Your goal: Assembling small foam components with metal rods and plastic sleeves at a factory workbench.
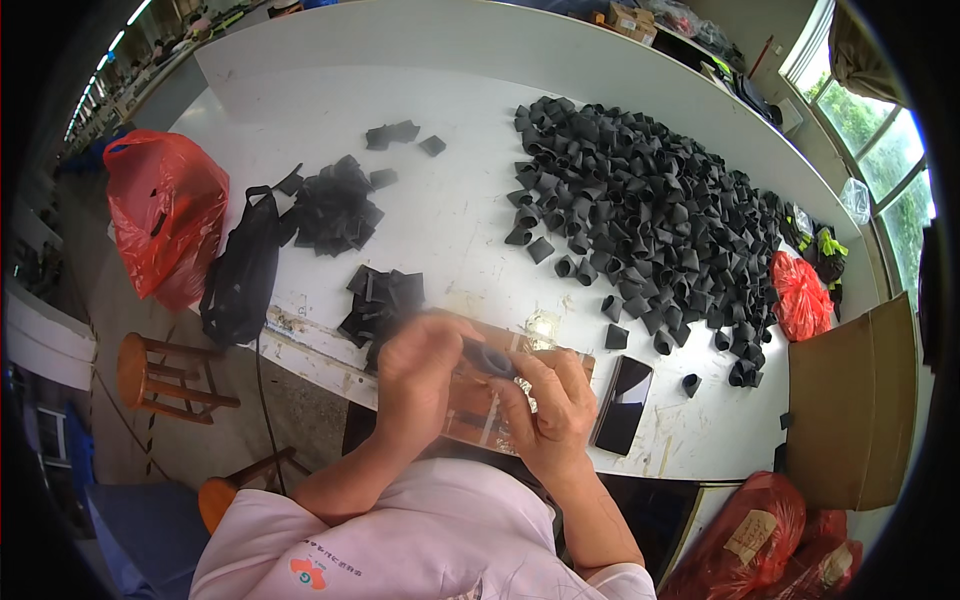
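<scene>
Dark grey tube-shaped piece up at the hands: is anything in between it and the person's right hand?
Nothing visible: the bare right hand touches the dark grey tube-shaped piece directly. The glossy black rectangular phone lies to that hand's right, out of the way.

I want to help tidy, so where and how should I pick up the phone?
Probably by the middle of both long edges, reaching down from above and the right. The phone is a thin slab flat on the white table, so its sides seem easiest to pinch, and the right grip is close on its left.
</scene>
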### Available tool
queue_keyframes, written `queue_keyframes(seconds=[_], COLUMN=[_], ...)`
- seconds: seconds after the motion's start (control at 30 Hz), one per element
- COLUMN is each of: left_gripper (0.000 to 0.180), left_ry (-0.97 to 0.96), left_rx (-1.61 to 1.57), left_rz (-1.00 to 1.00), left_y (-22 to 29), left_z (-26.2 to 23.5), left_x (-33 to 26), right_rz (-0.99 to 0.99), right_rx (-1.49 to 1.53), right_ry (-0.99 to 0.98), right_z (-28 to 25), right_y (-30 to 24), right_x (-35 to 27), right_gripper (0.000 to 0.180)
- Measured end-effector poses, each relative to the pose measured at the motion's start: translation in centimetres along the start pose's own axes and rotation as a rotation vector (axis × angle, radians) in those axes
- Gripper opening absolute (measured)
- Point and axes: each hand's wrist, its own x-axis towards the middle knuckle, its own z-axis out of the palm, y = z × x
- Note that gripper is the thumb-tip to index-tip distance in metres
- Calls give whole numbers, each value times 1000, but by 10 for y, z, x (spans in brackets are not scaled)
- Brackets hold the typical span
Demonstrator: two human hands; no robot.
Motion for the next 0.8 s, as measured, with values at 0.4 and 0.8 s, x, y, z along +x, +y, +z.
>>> queue_keyframes(seconds=[0.4, 0.8], left_gripper=[9, 28], left_ry=[-5, 723], left_rx=[148, 1534], left_rz=[-44, 194], left_y=[-11, -50], left_z=[-15, -179], left_x=[-6, 108], right_rz=[-53, 978], right_rx=[-112, 961], right_ry=[-55, 67], right_z=[7, -19], right_y=[10, 56], right_x=[-5, -28], right_gripper=[9, 36])
